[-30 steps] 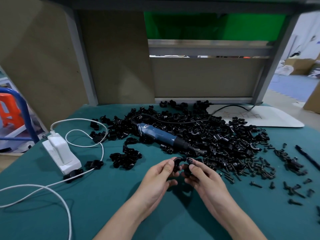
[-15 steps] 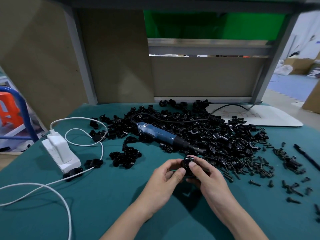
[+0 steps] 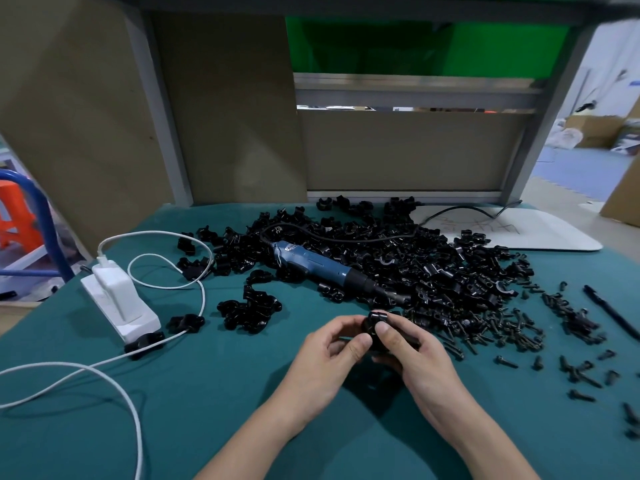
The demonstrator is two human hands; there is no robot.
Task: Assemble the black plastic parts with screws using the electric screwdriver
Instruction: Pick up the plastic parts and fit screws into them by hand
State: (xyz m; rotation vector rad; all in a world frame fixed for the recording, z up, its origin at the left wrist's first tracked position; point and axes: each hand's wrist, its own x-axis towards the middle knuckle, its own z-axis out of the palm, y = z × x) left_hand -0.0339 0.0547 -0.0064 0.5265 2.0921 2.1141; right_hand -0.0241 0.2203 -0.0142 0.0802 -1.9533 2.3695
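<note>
Left hand, right hand pinch black part together.

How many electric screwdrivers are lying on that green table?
1. The blue electric screwdriver lies on the near left side of the pile of black plastic parts, its black cord trailing back over them. No other shows, though the pile could hide one.
</note>
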